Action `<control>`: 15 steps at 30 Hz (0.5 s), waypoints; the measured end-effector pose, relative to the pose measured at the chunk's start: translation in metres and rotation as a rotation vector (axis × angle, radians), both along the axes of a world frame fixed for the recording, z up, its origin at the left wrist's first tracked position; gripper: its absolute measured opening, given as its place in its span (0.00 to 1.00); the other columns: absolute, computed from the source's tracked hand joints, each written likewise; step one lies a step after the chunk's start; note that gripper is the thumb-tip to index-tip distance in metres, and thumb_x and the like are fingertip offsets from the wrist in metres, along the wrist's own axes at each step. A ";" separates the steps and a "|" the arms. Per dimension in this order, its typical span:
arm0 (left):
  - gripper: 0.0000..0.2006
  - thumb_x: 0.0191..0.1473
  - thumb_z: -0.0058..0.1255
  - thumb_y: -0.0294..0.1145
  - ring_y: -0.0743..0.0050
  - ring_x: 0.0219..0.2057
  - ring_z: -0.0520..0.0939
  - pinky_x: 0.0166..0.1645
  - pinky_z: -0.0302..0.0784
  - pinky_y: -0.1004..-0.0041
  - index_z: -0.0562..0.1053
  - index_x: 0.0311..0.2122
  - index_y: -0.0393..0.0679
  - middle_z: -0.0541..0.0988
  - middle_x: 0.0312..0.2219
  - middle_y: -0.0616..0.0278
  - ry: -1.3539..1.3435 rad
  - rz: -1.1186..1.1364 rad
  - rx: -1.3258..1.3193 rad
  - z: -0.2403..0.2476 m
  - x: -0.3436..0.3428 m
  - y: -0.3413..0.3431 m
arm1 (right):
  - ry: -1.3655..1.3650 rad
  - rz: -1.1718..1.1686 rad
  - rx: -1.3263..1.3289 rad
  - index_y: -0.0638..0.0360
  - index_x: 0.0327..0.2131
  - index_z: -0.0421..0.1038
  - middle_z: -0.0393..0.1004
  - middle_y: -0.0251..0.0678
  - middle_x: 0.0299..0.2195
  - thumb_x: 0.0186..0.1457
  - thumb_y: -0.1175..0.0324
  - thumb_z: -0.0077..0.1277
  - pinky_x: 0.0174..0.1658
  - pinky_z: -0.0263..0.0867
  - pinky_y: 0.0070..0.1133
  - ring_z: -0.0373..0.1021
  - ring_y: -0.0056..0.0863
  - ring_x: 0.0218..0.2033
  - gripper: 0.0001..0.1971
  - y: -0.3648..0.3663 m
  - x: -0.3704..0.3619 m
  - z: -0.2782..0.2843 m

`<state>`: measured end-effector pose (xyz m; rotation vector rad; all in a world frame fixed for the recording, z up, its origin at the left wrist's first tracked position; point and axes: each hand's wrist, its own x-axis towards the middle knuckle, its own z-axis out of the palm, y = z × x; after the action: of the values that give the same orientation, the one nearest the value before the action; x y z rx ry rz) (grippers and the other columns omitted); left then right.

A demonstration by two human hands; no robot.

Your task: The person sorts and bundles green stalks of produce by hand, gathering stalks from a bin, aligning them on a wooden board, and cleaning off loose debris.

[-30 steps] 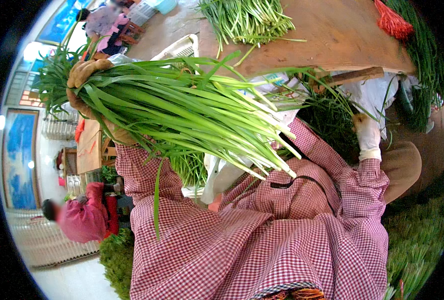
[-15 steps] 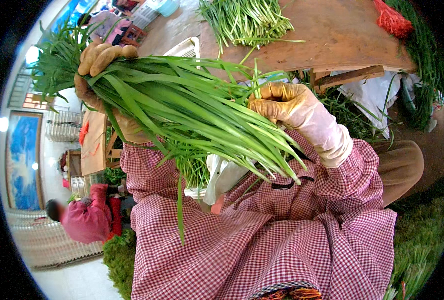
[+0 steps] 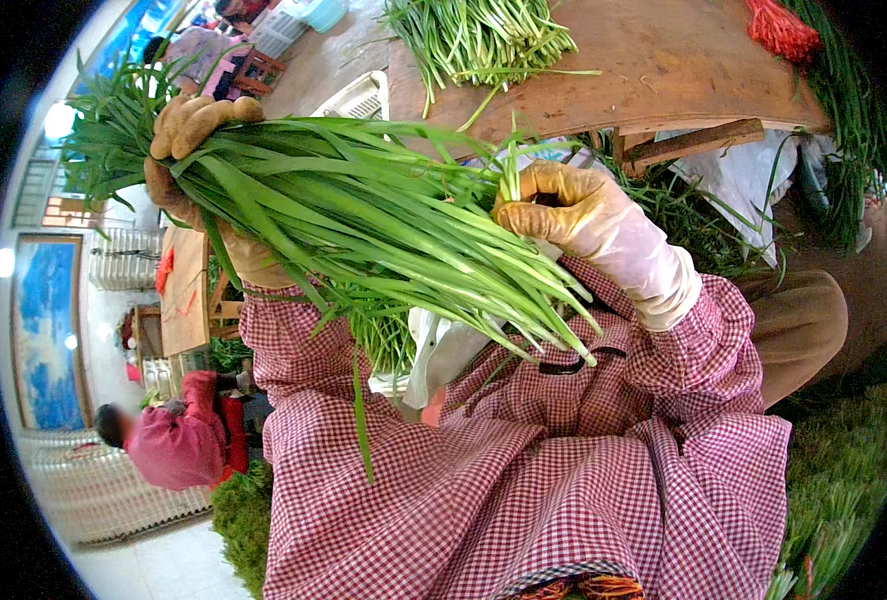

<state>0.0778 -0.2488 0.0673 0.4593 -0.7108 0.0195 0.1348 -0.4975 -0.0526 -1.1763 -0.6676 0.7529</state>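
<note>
"What are the hands up to?"

"The gloved left hand (image 3: 202, 128) is wrapped round the leafy end of a bunch of chive-like greens (image 3: 384, 210); the gloved right hand (image 3: 579, 215) has thumb and fingers drawn together, seemingly pinching a small tuft of stems (image 3: 511, 175) at the bunch's upper edge."

"And the bunch?"

"Held in front of the body, pale ends to the right; the desk (image 3: 664, 75) is just beyond."

"Which step is this?"

"Picking out stray stems, I'd judge; the next move would call for drawing the tuft clear lengthwise, the left grip firm so the others don't slip."

"Farther out?"

"A pile of similar greens (image 3: 484, 40) on the desk; a white basket (image 3: 357, 97) left of it; a bundle of red strings (image 3: 782, 32) near the right edge."
</note>
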 end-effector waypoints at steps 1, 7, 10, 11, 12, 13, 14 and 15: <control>0.07 0.47 0.48 0.29 0.81 0.33 0.69 0.55 0.56 0.57 0.63 0.29 0.50 0.67 0.26 0.75 -0.020 0.032 0.009 0.001 -0.002 -0.002 | 0.062 -0.009 -0.013 0.60 0.34 0.73 0.73 0.28 0.29 0.50 0.62 0.52 0.34 0.62 0.13 0.66 0.13 0.28 0.12 -0.004 0.000 0.006; 0.16 0.56 0.27 0.45 0.75 0.36 0.68 0.49 0.65 0.63 0.64 0.31 0.44 0.67 0.28 0.64 -0.345 0.820 0.427 -0.005 0.001 0.035 | 0.403 -0.014 0.257 0.61 0.36 0.66 0.72 0.31 0.27 0.54 0.61 0.47 0.25 0.60 0.09 0.64 0.13 0.21 0.13 -0.025 0.009 -0.011; 0.09 0.54 0.38 0.40 0.77 0.35 0.69 0.49 0.62 0.63 0.64 0.32 0.47 0.68 0.28 0.68 -0.082 0.500 0.110 -0.001 -0.010 0.041 | 0.484 0.013 0.350 0.61 0.35 0.66 0.71 0.30 0.24 0.53 0.61 0.49 0.24 0.60 0.09 0.63 0.13 0.20 0.13 -0.031 0.006 -0.020; 0.07 0.52 0.42 0.38 0.77 0.35 0.69 0.50 0.61 0.62 0.63 0.32 0.48 0.67 0.28 0.70 -0.040 0.529 0.112 -0.006 -0.012 0.050 | 0.460 0.035 0.325 0.60 0.34 0.66 0.70 0.30 0.23 0.53 0.61 0.50 0.22 0.59 0.09 0.63 0.13 0.19 0.13 -0.032 0.005 -0.018; 0.06 0.50 0.45 0.35 0.78 0.35 0.70 0.50 0.60 0.62 0.63 0.32 0.49 0.67 0.27 0.71 -0.016 0.538 0.125 -0.007 -0.015 0.056 | 0.463 0.016 0.348 0.60 0.34 0.66 0.70 0.30 0.23 0.52 0.61 0.50 0.22 0.58 0.09 0.62 0.13 0.19 0.13 -0.033 0.003 -0.018; 0.08 0.48 0.48 0.32 0.79 0.34 0.70 0.51 0.58 0.62 0.63 0.32 0.50 0.67 0.27 0.73 0.008 0.541 0.135 -0.007 -0.015 0.060 | 0.463 -0.008 0.370 0.60 0.34 0.66 0.70 0.30 0.23 0.52 0.61 0.50 0.21 0.57 0.09 0.62 0.13 0.18 0.13 -0.034 0.002 -0.019; 0.10 0.46 0.51 0.30 0.79 0.34 0.71 0.52 0.57 0.62 0.62 0.32 0.52 0.67 0.27 0.75 0.032 0.545 0.146 -0.008 -0.016 0.063 | 0.465 -0.029 0.394 0.60 0.34 0.66 0.70 0.30 0.23 0.52 0.61 0.50 0.20 0.56 0.09 0.61 0.13 0.18 0.13 -0.034 0.001 -0.019; 0.10 0.46 0.51 0.30 0.80 0.34 0.71 0.52 0.57 0.63 0.62 0.32 0.52 0.67 0.26 0.75 0.037 0.513 0.144 -0.009 -0.018 0.066 | 0.431 -0.016 0.456 0.61 0.33 0.68 0.73 0.32 0.24 0.53 0.62 0.49 0.25 0.62 0.11 0.66 0.15 0.21 0.12 -0.037 0.004 -0.021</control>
<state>0.0594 -0.1826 0.0586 0.7694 -0.5449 0.4428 0.1384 -0.5340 -0.0735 -0.5766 -0.4341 0.7603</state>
